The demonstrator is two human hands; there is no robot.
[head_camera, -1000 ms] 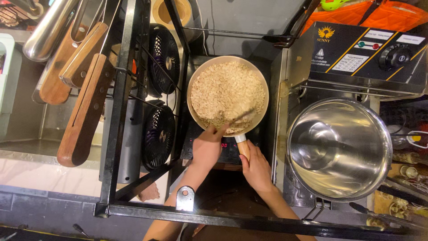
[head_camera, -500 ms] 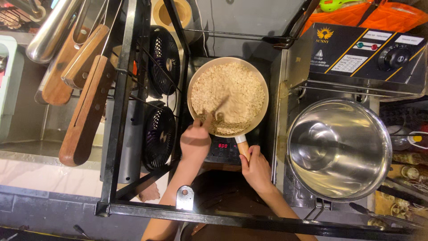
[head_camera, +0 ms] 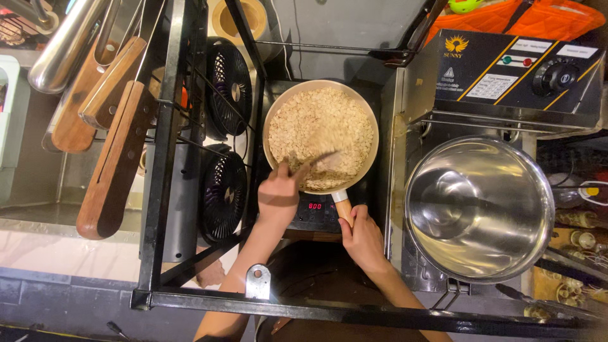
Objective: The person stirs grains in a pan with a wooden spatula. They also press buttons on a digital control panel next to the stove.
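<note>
Stirring oats in round pan (head_camera: 320,136) w/ blurred spatula (head_camera: 316,161), left hand (head_camera: 278,193) clenched on its grip at pan's 7 o'clock. Right hand (head_camera: 362,235) wrapped shut round pan handle (head_camera: 343,209) at 6, prob. steadying pan on induction hob (head_camera: 315,209). Tight sides: black fans (head_camera: 225,145) at 9, steel bowl (head_camera: 478,208) at 4, fryer box (head_camera: 506,69) at 2. Open room only toward 6.
</note>
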